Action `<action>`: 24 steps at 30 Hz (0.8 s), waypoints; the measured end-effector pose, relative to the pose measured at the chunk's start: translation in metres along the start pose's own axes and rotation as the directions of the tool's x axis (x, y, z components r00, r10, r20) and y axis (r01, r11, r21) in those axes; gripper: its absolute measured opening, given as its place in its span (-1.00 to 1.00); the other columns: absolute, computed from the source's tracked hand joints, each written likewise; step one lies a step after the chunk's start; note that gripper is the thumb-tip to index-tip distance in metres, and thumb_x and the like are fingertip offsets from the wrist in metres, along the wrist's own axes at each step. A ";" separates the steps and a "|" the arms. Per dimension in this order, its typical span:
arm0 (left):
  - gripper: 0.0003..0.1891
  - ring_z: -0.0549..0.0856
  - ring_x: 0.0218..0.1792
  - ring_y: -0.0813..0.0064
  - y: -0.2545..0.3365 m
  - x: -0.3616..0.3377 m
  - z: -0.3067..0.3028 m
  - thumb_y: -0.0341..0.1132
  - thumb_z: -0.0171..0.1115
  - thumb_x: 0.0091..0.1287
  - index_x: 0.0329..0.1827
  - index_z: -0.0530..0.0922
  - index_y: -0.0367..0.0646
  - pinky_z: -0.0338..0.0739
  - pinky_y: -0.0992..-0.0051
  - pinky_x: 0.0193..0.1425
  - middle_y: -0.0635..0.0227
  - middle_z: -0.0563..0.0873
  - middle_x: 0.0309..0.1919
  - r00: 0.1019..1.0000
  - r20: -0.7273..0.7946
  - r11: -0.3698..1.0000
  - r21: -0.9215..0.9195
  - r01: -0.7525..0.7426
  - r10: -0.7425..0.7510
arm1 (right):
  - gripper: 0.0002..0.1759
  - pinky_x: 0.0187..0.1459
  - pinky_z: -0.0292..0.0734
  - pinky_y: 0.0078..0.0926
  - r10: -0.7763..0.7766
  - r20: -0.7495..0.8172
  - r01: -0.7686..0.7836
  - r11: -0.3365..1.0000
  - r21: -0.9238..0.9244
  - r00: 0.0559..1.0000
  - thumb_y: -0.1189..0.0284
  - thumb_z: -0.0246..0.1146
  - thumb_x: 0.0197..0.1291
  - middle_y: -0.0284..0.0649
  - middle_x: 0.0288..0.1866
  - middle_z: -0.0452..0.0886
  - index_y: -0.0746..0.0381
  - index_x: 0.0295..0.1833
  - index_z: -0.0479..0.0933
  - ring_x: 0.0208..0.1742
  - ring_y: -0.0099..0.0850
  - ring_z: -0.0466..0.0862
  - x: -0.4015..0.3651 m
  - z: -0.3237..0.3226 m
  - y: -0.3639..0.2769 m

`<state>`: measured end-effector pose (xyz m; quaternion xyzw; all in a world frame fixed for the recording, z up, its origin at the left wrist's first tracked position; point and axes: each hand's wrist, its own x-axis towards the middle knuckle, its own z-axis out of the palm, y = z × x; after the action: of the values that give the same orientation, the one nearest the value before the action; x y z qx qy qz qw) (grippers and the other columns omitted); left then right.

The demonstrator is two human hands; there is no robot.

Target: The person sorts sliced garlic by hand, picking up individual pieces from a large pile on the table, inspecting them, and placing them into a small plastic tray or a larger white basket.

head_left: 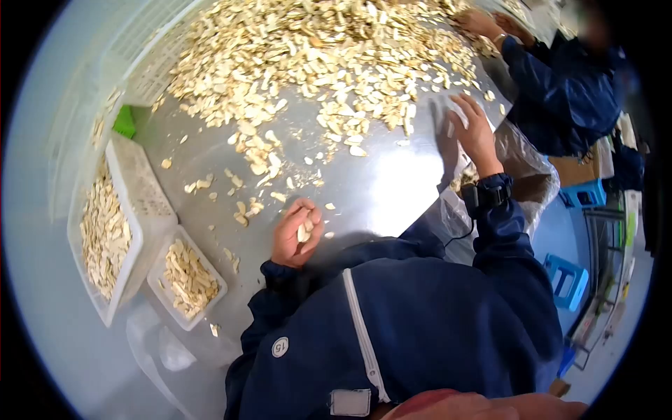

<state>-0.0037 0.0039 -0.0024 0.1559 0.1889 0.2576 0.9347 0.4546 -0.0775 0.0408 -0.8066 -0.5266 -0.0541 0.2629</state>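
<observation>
My left hand [297, 234] is closed around a few pale dried slices [305, 231], low over the metal table [350, 185]. My right hand [477, 136] is at the table's right edge, above a clear plastic bag [528, 164]. Its fingers are stretched and slightly bent beside a whitish translucent patch that I cannot make out. Some slices show inside the bag below the wrist. A big heap of the same cream-coloured slices [308, 52] covers the far part of the table, with loose pieces scattered toward my left hand.
To the left are a large white basket [147, 178] and a smaller white tray [218, 280], both holding slices. A green block [124, 122] lies behind the basket. At upper right, another person's hands [483, 26] reach into the heap. Blue stools [567, 280] stand on the floor at right.
</observation>
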 end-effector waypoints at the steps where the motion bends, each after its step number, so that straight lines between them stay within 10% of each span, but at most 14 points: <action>1: -0.83 0.56 -0.36 0.52 0.000 0.000 -0.003 -0.30 -0.01 0.71 0.18 0.49 -0.12 0.30 0.68 -0.68 0.28 0.57 -0.15 1.000 0.001 1.000 0.006 -0.007 0.007 | -0.60 0.30 0.60 -0.14 -0.088 0.018 0.086 0.991 0.101 0.996 0.24 0.36 0.45 -0.07 0.37 0.66 0.04 0.34 0.66 0.32 0.03 0.67 0.014 0.011 -0.020; 9: -0.83 0.67 -0.25 0.42 -0.002 -0.001 -0.001 -0.29 0.00 0.71 0.18 0.48 -0.15 0.38 0.61 -0.66 0.23 0.63 -0.10 0.999 -0.042 1.000 -0.008 -0.021 0.021 | -0.46 0.34 0.60 -0.09 -0.601 0.269 0.491 0.784 0.379 0.753 0.06 0.33 0.45 -0.01 0.49 0.57 -0.04 0.46 0.58 0.33 0.05 0.67 0.118 0.095 -0.174; 17: -0.83 0.67 -0.36 0.43 -0.001 0.000 0.013 -0.26 0.02 0.72 0.15 0.48 -0.13 0.35 0.61 -0.67 0.23 0.64 -0.13 0.995 -0.092 0.999 0.010 -0.032 0.033 | -0.39 0.63 0.27 -0.02 -0.448 0.299 0.479 0.877 -0.036 0.842 -0.06 0.22 0.51 -0.09 0.69 0.35 -0.05 0.54 0.52 0.62 0.00 0.41 0.189 0.179 -0.196; 21: -0.83 0.66 -0.37 0.45 0.001 0.001 0.008 -0.26 0.02 0.72 0.15 0.48 -0.13 0.35 0.62 -0.67 0.25 0.64 -0.14 0.999 -0.043 0.999 -0.032 0.004 -0.005 | -0.47 0.48 0.46 -0.10 -0.627 0.309 0.590 0.778 0.215 0.715 0.14 0.29 0.45 -0.05 0.31 0.69 0.08 0.45 0.58 0.32 -0.07 0.66 0.155 0.154 -0.179; 24: -0.83 0.67 -0.36 0.46 0.001 0.002 0.003 -0.27 0.02 0.72 0.15 0.48 -0.14 0.36 0.63 -0.67 0.25 0.64 -0.14 0.999 0.035 0.999 -0.037 -0.002 0.004 | -0.45 0.36 0.59 -0.15 -0.668 0.461 0.558 0.743 0.368 0.585 0.18 0.32 0.44 -0.02 0.39 0.65 0.04 0.49 0.56 0.27 -0.02 0.70 0.117 0.106 -0.166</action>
<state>-0.0007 0.0055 0.0004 0.1434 0.1677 0.2597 0.9401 0.3399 0.1203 0.0536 -0.5236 -0.8284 0.1486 0.1325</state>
